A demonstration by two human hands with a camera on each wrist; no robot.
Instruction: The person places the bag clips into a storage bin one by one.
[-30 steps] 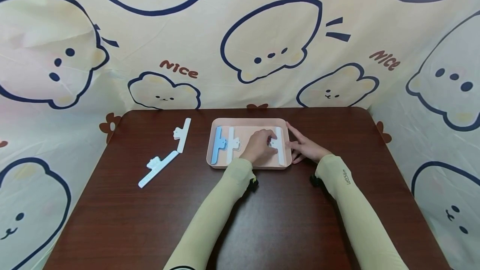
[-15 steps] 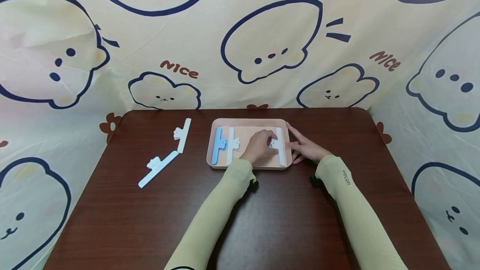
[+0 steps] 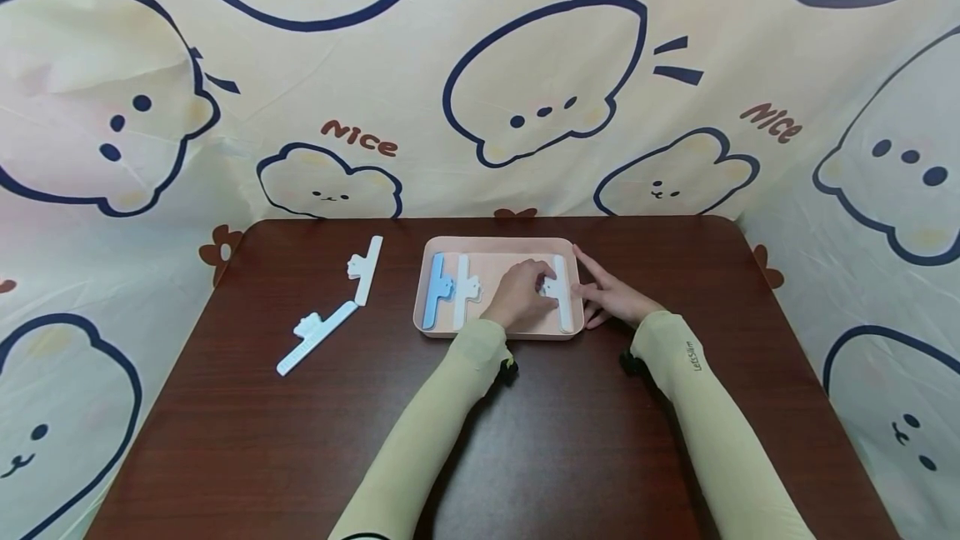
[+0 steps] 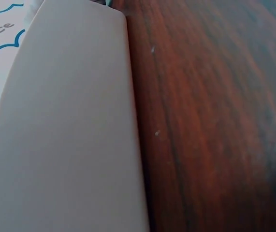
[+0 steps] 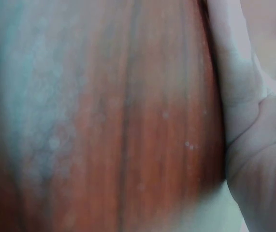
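A pink tray (image 3: 497, 242) sits mid-table in the head view. Inside it lie a blue clip (image 3: 434, 291) and a white clip (image 3: 462, 291) at the left, and another white clip (image 3: 563, 307) at the right. My left hand (image 3: 519, 296) is inside the tray, fingers curled and pinching the handle of the right white clip. My right hand (image 3: 612, 295) rests with straight fingers against the outside of the tray's right wall. The left wrist view shows only the tray's pale wall (image 4: 65, 130) and the table. My palm (image 5: 261, 150) fills the right edge of the right wrist view.
Two more white clips (image 3: 367, 267) (image 3: 316, 337) lie on the dark wooden table (image 3: 570, 440) left of the tray. A cartoon-print cloth (image 3: 525, 90) hangs behind and beside the table. Bare wood lies in front of the tray.
My left fingers have shifted slightly on the right white clip. Nothing else has moved.
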